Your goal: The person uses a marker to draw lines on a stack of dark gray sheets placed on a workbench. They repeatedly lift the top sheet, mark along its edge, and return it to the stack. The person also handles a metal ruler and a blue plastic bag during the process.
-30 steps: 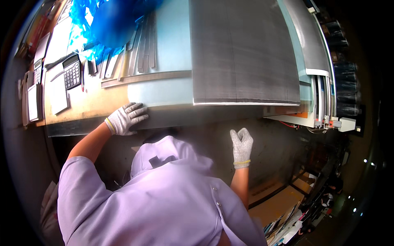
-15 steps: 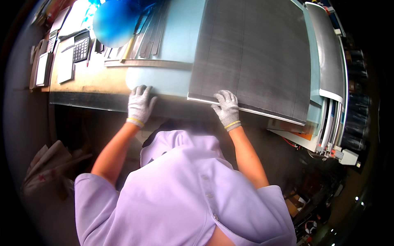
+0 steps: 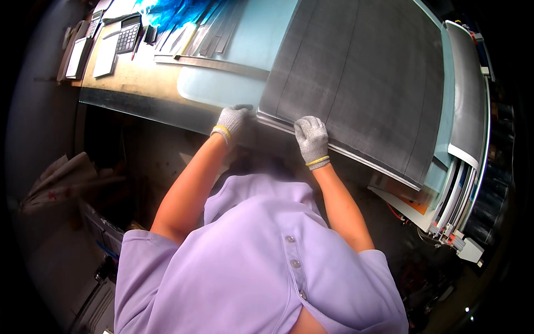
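Observation:
A large dark grey sheet (image 3: pixel 361 83) with fine dark lines lies on the pale blue work surface, and a white layered edge runs along its near side. My right hand (image 3: pixel 311 139), in a grey knit glove with a yellow cuff band, has its fingers bent over that near edge. My left hand (image 3: pixel 232 119), gloved the same way, is by the table's front edge, just left of the sheet's near left corner. Its fingers stretch toward that corner, apart from the sheet and holding nothing visible. What lies under the right fingers is hidden.
A long flat strip (image 3: pixel 211 65) lies left of the sheet. Behind it are several thin strips and blue plastic film (image 3: pixel 172 14). A calculator (image 3: pixel 128 36) and notepads are at far left. A curved grey panel (image 3: pixel 466 94) stands beside rails at right.
My left hand has moved right, toward the sheet's corner. My right hand's fingers have bent more over the near edge. The view has shifted and turned; a blurred blue shape at the top is gone.

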Available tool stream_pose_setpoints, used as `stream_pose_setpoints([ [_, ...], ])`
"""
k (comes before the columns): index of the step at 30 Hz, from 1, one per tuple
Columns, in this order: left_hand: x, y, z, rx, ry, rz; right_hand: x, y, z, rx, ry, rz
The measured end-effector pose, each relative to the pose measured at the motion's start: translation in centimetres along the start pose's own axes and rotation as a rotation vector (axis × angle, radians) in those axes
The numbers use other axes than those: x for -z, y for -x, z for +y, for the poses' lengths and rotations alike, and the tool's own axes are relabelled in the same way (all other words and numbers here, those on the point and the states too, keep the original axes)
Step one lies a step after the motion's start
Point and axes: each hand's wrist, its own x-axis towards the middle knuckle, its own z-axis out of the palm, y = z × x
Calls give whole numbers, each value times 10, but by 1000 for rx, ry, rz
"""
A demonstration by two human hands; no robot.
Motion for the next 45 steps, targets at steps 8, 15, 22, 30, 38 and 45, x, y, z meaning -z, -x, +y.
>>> stream_pose_setpoints([
  [8, 5, 7, 13, -26, -32, -220, -11, 7, -3, 11, 179, 46],
  [15, 13, 10, 14, -41, 3, -332, -21, 11, -8, 27, 334, 27],
  [22, 11, -7, -4, -191, -171, -322, -24, 12, -13, 1, 366, 23],
  [30, -2, 1, -9, -407, -330, -236, -24, 15, -14, -36, 357, 27],
  [38, -9, -1, -15, -365, -184, -209, -23, 18, -15, -78, 352, -39],
  [45, -13, 6, -8, -301, -134, -192, -23, 18, -18, -94, 369, -46],
])
